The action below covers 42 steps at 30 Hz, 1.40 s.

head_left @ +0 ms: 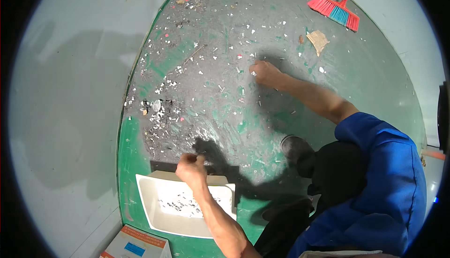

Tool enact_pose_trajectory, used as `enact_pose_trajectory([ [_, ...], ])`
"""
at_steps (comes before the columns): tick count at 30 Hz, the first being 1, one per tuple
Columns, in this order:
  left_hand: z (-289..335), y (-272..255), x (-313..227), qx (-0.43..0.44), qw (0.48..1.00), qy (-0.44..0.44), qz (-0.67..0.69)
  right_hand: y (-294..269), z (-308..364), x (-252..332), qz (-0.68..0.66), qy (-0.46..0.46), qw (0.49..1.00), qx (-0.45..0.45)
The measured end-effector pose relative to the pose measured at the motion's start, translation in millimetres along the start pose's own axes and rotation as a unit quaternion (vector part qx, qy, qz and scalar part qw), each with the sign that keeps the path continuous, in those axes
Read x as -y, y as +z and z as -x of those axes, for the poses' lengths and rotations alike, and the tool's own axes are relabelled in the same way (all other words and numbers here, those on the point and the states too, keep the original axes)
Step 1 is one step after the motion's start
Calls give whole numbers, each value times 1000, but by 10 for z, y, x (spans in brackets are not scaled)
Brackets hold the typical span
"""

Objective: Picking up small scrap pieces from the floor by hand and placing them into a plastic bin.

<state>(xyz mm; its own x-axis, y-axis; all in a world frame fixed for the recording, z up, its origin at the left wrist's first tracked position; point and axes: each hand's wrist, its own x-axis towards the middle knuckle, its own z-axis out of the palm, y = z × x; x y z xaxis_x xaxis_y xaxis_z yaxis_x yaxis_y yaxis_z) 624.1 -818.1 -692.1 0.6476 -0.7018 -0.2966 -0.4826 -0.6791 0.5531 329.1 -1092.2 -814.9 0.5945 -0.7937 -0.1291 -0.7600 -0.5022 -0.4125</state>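
My left hand (191,170) is closed above the far rim of a white plastic bin (176,227). What its fingers hold, if anything, cannot be made out. Many small dark and white bits (180,205) lie in the bottom of the bin. Farther out, over the littered grey floor, my right hand (267,74) reaches down with its fingers pinched together. A small white piece (253,73) shows at those fingertips. Around both hands the floor is strewn with tiny white pieces, and a denser heap of debris (161,117) lies beyond the bin, near the left wall.
A red and blue broom (333,13) rests at the far right, with a torn piece of cardboard (318,41) nearer me. At the lower left stands a cardboard box (136,246). Pale walls (79,94) border the floor. My shoe (295,147) is right of centre.
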Motion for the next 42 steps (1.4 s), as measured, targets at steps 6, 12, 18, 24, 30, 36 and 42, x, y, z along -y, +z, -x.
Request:
enact_pose_trajectory([
  [6,516,-830,595,-174,964,-155,129,54,-64,108,11,-7,1000,-15],
  [12,934,-995,1358,-163,952,-249,71,-311,29,635,-124,-11,992,22],
  [18,1096,-1110,1648,-375,886,-228,-151,-595,763,2530,-429,-310,829,181],
  [24,1458,-1156,2471,-274,873,-403,35,-481,373,2011,-229,-319,919,13],
  [30,1430,-844,2116,-306,901,-294,92,-130,202,688,161,-215,958,98],
  [36,1377,-714,2146,-342,903,-219,139,67,35,639,141,-206,964,96],
  [42,1339,-558,2025,-355,900,-190,165,227,163,901,131,-198,967,97],
])
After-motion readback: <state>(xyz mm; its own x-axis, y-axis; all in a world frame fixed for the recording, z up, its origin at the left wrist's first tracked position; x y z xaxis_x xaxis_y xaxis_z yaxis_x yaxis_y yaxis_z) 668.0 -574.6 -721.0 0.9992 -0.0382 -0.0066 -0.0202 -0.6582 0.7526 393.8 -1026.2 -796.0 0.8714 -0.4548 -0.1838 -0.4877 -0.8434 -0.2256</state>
